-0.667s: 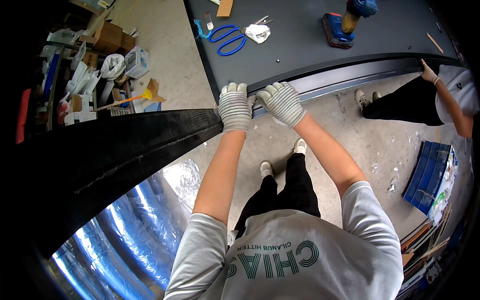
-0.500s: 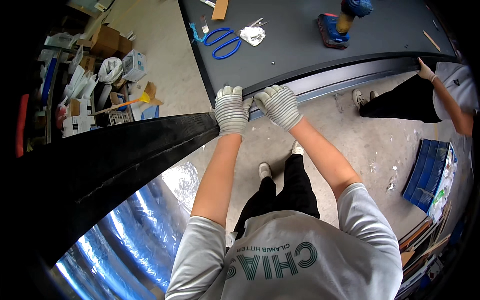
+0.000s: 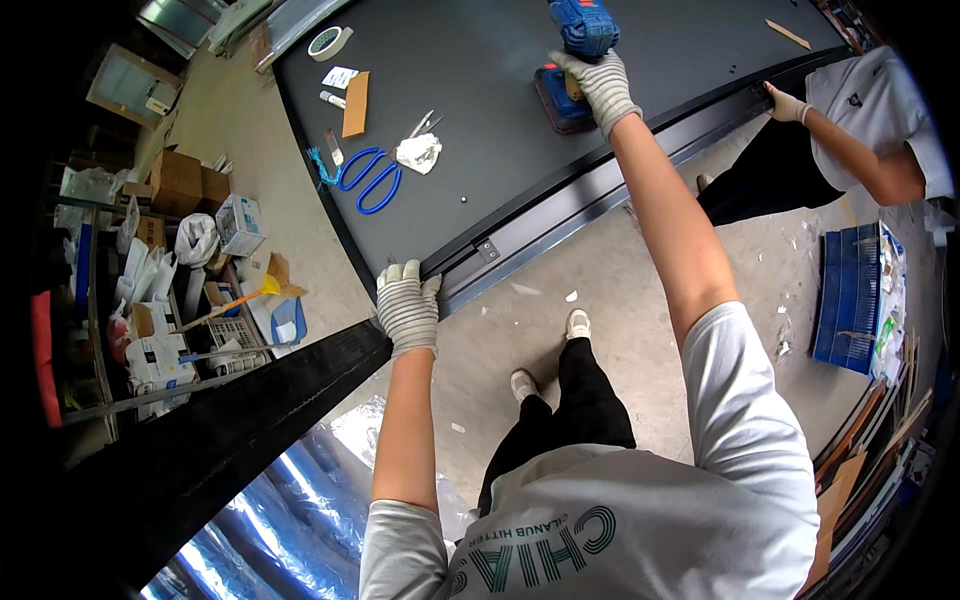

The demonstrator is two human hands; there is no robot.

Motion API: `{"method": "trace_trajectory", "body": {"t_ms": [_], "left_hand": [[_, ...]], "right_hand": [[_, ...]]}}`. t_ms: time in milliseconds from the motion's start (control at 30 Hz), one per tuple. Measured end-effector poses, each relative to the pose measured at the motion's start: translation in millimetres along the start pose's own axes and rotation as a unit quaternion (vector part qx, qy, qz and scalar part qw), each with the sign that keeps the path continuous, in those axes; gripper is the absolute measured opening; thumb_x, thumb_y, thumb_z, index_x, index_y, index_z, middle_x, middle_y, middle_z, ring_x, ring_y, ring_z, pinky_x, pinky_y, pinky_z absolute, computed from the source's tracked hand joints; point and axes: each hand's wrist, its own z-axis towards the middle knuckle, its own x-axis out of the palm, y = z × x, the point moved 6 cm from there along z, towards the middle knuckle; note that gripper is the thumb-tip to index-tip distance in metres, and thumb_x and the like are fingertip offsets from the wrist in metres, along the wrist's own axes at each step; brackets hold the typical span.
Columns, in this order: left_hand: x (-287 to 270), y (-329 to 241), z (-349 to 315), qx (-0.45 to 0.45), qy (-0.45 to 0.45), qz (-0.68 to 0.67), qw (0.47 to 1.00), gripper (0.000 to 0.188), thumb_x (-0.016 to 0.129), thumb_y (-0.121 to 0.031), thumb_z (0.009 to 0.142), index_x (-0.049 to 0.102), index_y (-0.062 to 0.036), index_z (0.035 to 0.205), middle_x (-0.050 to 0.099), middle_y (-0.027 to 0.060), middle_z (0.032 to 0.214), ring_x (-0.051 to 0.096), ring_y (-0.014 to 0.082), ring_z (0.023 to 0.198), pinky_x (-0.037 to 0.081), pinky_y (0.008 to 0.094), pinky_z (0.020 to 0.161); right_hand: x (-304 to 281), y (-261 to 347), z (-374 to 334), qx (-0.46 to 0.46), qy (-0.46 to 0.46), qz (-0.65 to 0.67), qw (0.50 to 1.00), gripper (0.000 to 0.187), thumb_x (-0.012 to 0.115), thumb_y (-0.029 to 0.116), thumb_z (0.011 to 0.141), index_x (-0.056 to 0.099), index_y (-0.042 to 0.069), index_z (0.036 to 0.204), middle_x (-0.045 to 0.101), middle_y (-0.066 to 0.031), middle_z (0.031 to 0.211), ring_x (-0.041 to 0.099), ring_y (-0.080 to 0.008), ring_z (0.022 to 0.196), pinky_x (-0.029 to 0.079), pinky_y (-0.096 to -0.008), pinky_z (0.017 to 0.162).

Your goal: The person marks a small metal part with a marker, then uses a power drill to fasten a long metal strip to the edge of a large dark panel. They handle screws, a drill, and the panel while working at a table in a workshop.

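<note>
My right hand point(image 3: 603, 92), in a striped white glove, is closed round the grip of a blue cordless drill point(image 3: 583, 28). The drill stands on its battery on the dark tabletop point(image 3: 480, 90). My gloved left hand point(image 3: 408, 310) wraps over the table corner, on the end of a long black profile point(image 3: 240, 420) that runs off to the lower left. Along the table's near edge lies a grey metal profile point(image 3: 560, 225) with a small bracket point(image 3: 487, 250) near my left hand. Blue-handled scissors point(image 3: 372, 182) lie beside a crumpled white wad point(image 3: 419, 153).
At the right, a co-worker's gloved hand point(image 3: 788, 104) touches the edge profile. A tape roll point(image 3: 330, 43) and a cardboard strip point(image 3: 356, 104) lie on the table. Plastic-wrapped rolls point(image 3: 265, 515) are at lower left, a blue crate point(image 3: 845, 300) at right, cluttered shelving point(image 3: 150, 290) at left.
My right hand has left the edge profile and moved up and right onto the drill. The bracket now shows where it was covered. My left hand stays at the corner; the view has shifted.
</note>
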Motion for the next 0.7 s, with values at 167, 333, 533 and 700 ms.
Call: {"method": "trace_trajectory", "body": {"t_ms": [167, 333, 533, 700], "left_hand": [[5, 12, -5, -0.024, 0.046, 0.010, 0.999, 0.039, 0.072, -0.027, 0.071, 0.060, -0.0056, 0.101, 0.058, 0.0155, 0.096, 0.052, 0.0352, 0.099, 0.043, 0.0447, 0.088], [5, 8, -6, -0.022, 0.041, 0.000, 0.999, 0.038, 0.072, -0.027, 0.071, 0.060, -0.0053, 0.100, 0.057, 0.0154, 0.098, 0.051, 0.0351, 0.099, 0.043, 0.0438, 0.087], [0, -1, 0, -0.019, 0.041, 0.035, 0.998, 0.041, 0.070, -0.030, 0.072, 0.061, -0.0068, 0.104, 0.057, 0.0139, 0.100, 0.052, 0.0330, 0.100, 0.043, 0.0421, 0.088], [-4, 2, -5, -0.008, 0.014, 0.043, 0.999, 0.038, 0.070, -0.029, 0.072, 0.063, -0.0057, 0.101, 0.057, 0.0141, 0.096, 0.052, 0.0329, 0.093, 0.044, 0.0420, 0.082]], "right_hand": [[2, 23, -46, -0.085, 0.002, 0.089, 0.992, 0.039, 0.079, 0.025, 0.070, 0.060, 0.003, 0.097, 0.064, -0.0075, 0.086, 0.061, -0.0187, 0.079, 0.050, -0.0324, 0.077], [-24, 35, -168, -0.009, 0.170, 0.213, 0.962, 0.031, 0.070, 0.020, 0.075, 0.057, 0.001, 0.096, 0.060, -0.0078, 0.072, 0.060, -0.0194, 0.067, 0.052, -0.0343, 0.069], [-8, -70, -304, 0.134, 0.135, 0.211, 0.959, 0.033, 0.074, 0.010, 0.068, 0.061, 0.003, 0.097, 0.062, -0.0048, 0.086, 0.061, -0.0161, 0.076, 0.052, -0.0320, 0.075], [39, -93, -375, 0.039, 0.164, -0.048, 0.984, 0.030, 0.065, 0.024, 0.082, 0.063, 0.009, 0.108, 0.063, -0.0067, 0.108, 0.059, -0.0210, 0.103, 0.045, -0.0343, 0.091]]}}
